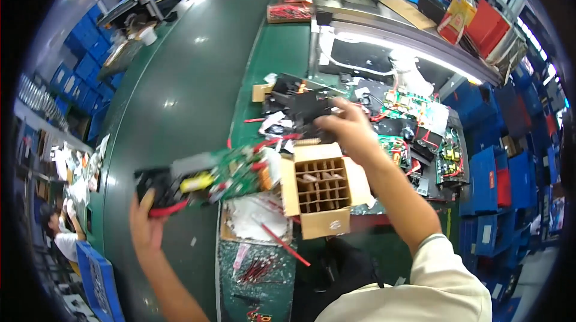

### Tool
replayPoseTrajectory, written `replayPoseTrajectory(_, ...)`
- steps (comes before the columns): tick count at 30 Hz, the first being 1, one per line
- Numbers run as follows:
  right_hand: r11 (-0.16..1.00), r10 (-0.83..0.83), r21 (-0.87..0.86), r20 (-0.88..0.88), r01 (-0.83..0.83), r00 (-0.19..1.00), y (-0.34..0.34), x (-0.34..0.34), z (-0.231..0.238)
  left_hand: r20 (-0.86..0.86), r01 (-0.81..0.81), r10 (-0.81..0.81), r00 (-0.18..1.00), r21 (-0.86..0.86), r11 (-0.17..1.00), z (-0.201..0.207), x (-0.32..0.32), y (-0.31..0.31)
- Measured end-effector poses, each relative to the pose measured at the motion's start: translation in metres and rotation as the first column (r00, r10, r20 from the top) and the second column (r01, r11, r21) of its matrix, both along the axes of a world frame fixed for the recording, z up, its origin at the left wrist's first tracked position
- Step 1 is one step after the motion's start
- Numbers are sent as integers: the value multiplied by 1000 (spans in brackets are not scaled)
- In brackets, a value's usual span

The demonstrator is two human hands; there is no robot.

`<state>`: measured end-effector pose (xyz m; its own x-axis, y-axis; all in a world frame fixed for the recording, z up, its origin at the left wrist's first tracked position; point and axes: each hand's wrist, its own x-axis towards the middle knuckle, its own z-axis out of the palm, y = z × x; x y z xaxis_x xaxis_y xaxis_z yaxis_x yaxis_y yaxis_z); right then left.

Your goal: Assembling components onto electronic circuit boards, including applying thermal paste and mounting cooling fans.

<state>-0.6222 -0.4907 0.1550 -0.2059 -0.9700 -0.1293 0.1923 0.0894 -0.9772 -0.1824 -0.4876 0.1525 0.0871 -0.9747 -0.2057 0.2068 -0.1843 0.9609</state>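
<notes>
My left hand point(147, 221) grips the black end of a circuit board point(231, 172), held out over the left edge of the bench. The board is green, with a yellow-wrapped part, grey metal along one side and red wires; it is slightly blurred. My right hand point(351, 130) reaches over the bench, thumb and fingers closed on the edge of a black flat panel point(309, 106). Below that hand stands an open cardboard box point(324, 224) with a divider grid inside. A few pale pieces sit in its upper cells.
Several green circuit boards point(450, 157) lie at the right of the bench under a light bar point(414, 52). A shallow tray with white lining point(258, 217) is left of the box, a red stick point(285, 244) across it. Blue bins point(483, 178) line the right; a person point(63, 235) is far left.
</notes>
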Motion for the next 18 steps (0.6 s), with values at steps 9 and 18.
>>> replayPoseTrajectory(9,906,-423,-72,-139,417,895,-6,-283,-63,-163,498,-476,864,141,856,-99,-358,-195)
replayPoseTrajectory(18,881,-453,87,-126,465,883,23,-347,-130,-1,460,-517,856,459,760,-155,-432,-183)
